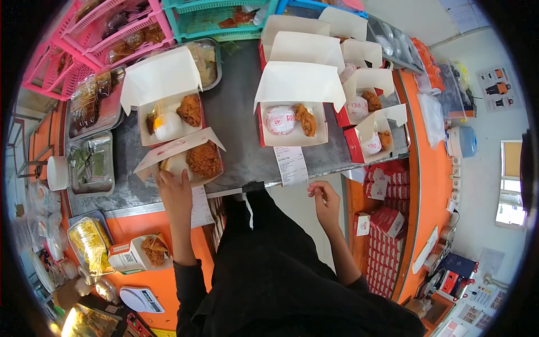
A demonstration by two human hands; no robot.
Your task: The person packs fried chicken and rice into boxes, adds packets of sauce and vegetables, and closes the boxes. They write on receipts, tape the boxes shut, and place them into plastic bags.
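My left hand is at the front corner of a takeaway box, its fingers and thumb closed on the near edge. Inside this box lie fried chicken and something pale and rounded, partly hidden; its lid is half raised. Just behind stands another box with its lid up, containing a piece of fried chicken and a white rounded item with orange on it. My right hand hovers off the counter's front edge, holding nothing, fingers loosely bent and apart, below a paper receipt.
Several open boxes with wrapped rice and chicken stand on the right of the metal counter. Metal trays of ingredients are at left. Pink baskets and a green basket line the back. Folded boxes fill a shelf below right.
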